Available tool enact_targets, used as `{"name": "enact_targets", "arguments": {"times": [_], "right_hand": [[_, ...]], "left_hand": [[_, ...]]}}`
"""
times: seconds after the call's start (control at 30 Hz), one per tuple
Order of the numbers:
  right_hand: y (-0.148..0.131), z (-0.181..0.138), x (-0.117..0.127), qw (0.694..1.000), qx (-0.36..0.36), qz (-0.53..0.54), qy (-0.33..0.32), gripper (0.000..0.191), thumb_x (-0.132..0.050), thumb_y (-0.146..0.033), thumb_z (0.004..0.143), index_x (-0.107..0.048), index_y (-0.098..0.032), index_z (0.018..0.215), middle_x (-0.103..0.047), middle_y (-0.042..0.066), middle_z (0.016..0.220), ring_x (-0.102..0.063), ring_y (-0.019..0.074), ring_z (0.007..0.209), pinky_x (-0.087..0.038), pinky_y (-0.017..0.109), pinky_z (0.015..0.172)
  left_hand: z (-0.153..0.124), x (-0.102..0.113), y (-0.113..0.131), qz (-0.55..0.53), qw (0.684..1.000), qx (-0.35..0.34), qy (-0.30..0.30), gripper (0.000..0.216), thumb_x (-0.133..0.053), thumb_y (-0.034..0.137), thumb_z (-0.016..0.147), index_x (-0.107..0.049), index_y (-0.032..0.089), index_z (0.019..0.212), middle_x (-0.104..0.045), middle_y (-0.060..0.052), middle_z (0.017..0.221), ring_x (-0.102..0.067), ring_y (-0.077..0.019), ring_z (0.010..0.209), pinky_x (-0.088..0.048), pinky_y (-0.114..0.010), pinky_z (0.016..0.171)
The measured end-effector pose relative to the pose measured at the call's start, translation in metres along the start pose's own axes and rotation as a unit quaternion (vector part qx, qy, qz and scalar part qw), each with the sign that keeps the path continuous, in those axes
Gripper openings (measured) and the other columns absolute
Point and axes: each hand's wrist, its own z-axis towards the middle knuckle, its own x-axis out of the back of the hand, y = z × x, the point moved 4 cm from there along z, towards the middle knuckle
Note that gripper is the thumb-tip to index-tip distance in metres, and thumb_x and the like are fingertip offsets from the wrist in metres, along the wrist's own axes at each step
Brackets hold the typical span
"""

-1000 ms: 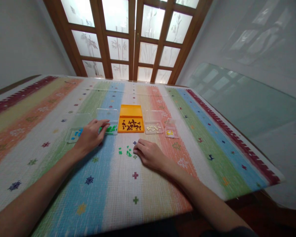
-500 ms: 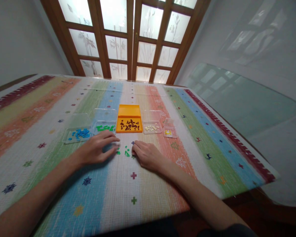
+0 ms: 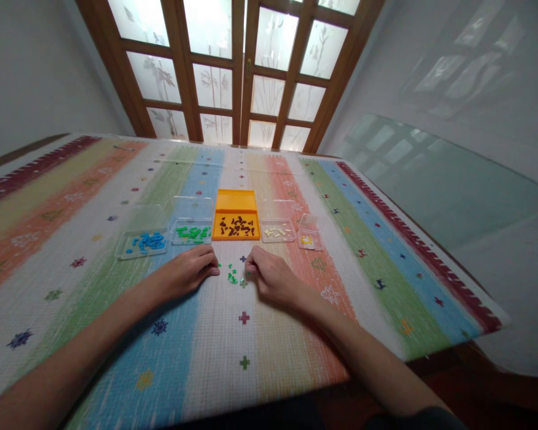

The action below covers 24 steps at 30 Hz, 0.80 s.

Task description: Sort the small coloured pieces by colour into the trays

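Observation:
Several small green pieces (image 3: 232, 277) lie loose on the striped tablecloth (image 3: 219, 340), between my two hands. My left hand (image 3: 193, 270) rests just left of them, its fingers curled together near a green bit; what they hold, if anything, is hidden. On the other side my right hand (image 3: 269, 275) is closed, thumb against the fingers, with a speck of green by its fingertips. Beyond my left hand stands a clear box of green pieces (image 3: 192, 232). An open orange case (image 3: 237, 202) with dark brown pieces (image 3: 237, 227) sits straight ahead.
Farther left is a clear box with blue pieces (image 3: 149, 241). To the right of the orange case are a clear box with cream pieces (image 3: 278, 232) and a smaller one with yellow pieces (image 3: 306, 240). Their lids stand open. A wooden glazed door (image 3: 242, 71) is behind the table.
My left hand's spread fingers have curled together, uncovering more of the green box. My right hand has shifted slightly right and stays closed.

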Motion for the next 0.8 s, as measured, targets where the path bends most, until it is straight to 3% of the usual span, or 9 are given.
{"name": "enact_targets", "arguments": {"times": [0.13,0.37,0.53,0.67,0.8], "right_hand": [[0.001,0.001,-0.001,1.0,0.001,0.009,0.004,0.014,-0.042,-0.009,0.085,-0.039,-0.023,0.084,-0.055,0.003,0.081,-0.048,0.0161,0.07,-0.038,0.028,0.065],[0.002,0.0,-0.005,0.999,0.015,-0.036,-0.022,0.017,-0.041,-0.006,0.082,-0.039,-0.023,0.084,-0.056,0.004,0.084,-0.049,0.0163,0.072,-0.037,0.028,0.065],[0.0,0.0,-0.005,0.999,0.013,-0.039,-0.026,0.018,-0.042,-0.006,0.081,-0.04,-0.023,0.083,-0.056,0.005,0.085,-0.049,0.0172,0.074,-0.038,0.03,0.067],[0.001,0.0,-0.004,0.999,-0.023,0.026,-0.021,0.014,-0.042,-0.009,0.086,-0.04,-0.023,0.084,-0.055,0.003,0.082,-0.049,0.0167,0.071,-0.038,0.03,0.066],[0.0,0.003,-0.002,0.987,-0.053,0.151,-0.001,0.012,-0.042,-0.019,0.094,-0.041,-0.023,0.083,-0.053,0.001,0.078,-0.049,0.0165,0.072,-0.04,0.03,0.068]], "left_hand": [[0.0,0.009,-0.001,0.024,1.0,0.01,0.015,0.021,-0.045,0.027,0.101,-0.058,0.019,0.086,-0.061,-0.003,0.081,-0.059,-0.0171,0.072,-0.049,-0.029,0.066],[-0.008,0.044,-0.026,0.116,0.977,0.082,0.158,0.019,-0.048,0.032,0.1,-0.06,0.021,0.092,-0.063,-0.005,0.084,-0.061,-0.0218,0.078,-0.051,-0.037,0.075],[-0.012,0.05,-0.038,0.15,0.965,0.09,0.197,0.018,-0.046,0.028,0.1,-0.063,0.021,0.097,-0.066,-0.007,0.092,-0.062,-0.0249,0.089,-0.051,-0.042,0.085],[-0.008,0.043,-0.015,0.148,0.969,0.054,0.188,0.016,-0.05,0.029,0.101,-0.063,0.02,0.105,-0.067,-0.006,0.095,-0.063,-0.0223,0.092,-0.053,-0.039,0.087],[-0.001,0.02,0.028,0.092,0.981,-0.061,0.162,0.023,-0.059,0.033,0.1,-0.059,0.018,0.118,-0.067,-0.006,0.099,-0.065,-0.0202,0.09,-0.055,-0.034,0.082]]}}
